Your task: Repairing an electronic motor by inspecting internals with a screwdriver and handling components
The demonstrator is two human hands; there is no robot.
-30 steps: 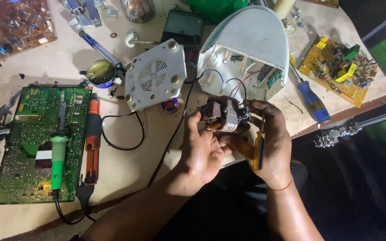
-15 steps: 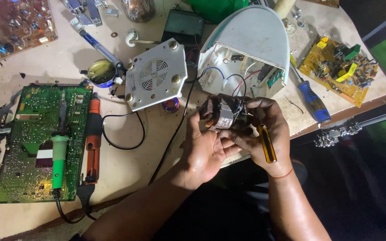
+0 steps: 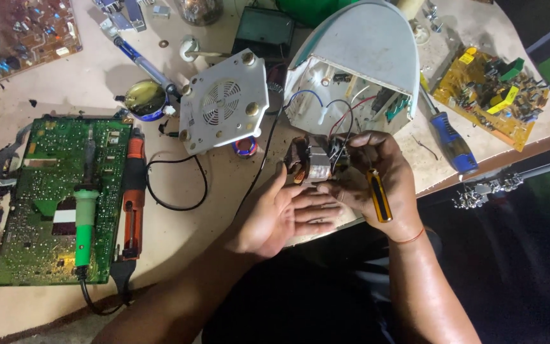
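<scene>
A small electric motor (image 3: 312, 162) with copper windings and a metal core hangs by several wires from an opened white appliance housing (image 3: 358, 60). My right hand (image 3: 377, 181) grips the motor from the right, with a yellow-handled screwdriver (image 3: 378, 194) pinned under its fingers. My left hand (image 3: 284, 213) lies palm up just below and left of the motor, fingers spread and holding nothing, its fingertips by the right hand.
A white vented base cover (image 3: 223, 102) lies left of the housing. A green circuit board (image 3: 58, 191) carries a green soldering iron (image 3: 84, 226), with an orange tool (image 3: 133, 191) beside it. A blue-handled screwdriver (image 3: 450, 140) and a yellow circuit board (image 3: 491, 95) lie right, near the table edge.
My left hand has let go of the motor and opened flat beneath it. The right hand keeps the motor and has turned the yellow screwdriver more into view.
</scene>
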